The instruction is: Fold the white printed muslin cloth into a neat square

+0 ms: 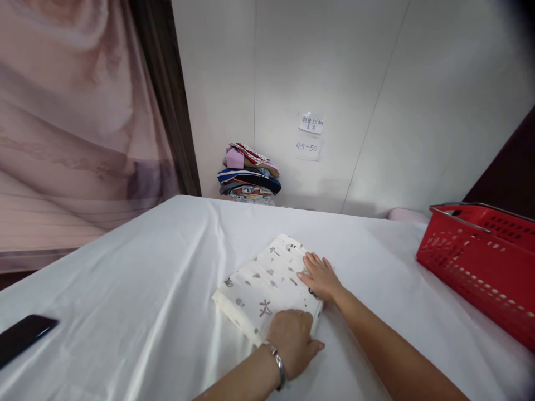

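A folded white cloth with small grey, brown and dark printed motifs lies at an angle on the white-covered table. Its layers form a thick, soft edge on the near left side. My right hand rests flat on the cloth's right side, fingers stretched toward the far end. Nearer to me, my left hand, with a silver bangle on the wrist, is curled over the cloth's near right corner. Its thumb points right, beside the cloth, and its fingertips are mostly hidden by the back of the hand.
At the right stands a red plastic basket with metal handles. A black phone lies at the left edge. Behind the table rises a stack of folded fabrics against the wall, near paper notes. A pink curtain hangs at left.
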{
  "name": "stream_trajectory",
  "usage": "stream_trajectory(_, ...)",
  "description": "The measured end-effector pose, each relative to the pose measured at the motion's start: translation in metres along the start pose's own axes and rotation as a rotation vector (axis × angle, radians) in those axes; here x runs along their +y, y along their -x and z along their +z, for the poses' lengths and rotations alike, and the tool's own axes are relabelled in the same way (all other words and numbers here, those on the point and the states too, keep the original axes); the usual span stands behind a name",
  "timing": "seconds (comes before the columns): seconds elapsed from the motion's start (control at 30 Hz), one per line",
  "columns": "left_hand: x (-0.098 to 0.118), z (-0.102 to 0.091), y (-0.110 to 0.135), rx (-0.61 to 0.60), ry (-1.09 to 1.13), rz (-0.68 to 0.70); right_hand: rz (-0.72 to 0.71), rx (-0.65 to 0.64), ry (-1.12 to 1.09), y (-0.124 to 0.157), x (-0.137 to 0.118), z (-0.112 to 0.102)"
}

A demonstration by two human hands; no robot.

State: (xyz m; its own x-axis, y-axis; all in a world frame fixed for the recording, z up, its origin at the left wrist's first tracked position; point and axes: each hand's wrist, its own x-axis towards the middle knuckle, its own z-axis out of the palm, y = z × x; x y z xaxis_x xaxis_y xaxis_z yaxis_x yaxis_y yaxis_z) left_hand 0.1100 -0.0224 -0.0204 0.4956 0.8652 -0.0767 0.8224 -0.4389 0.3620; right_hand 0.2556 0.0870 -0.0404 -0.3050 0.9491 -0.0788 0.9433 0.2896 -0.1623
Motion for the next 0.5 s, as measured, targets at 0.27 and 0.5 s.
stream_trajectory(0.27, 0.002, 0.000, -0.001, -0.034, -0.008, -0.006, 0.030, -0.007, -0.010, -0.007, -0.014, -0.008)
stream_trajectory(0.5, 0.006, -0.005, 0.002, -0.053, -0.062, 0.052, -0.064, 0.004, 0.018, -0.010, -0.023, 0.010)
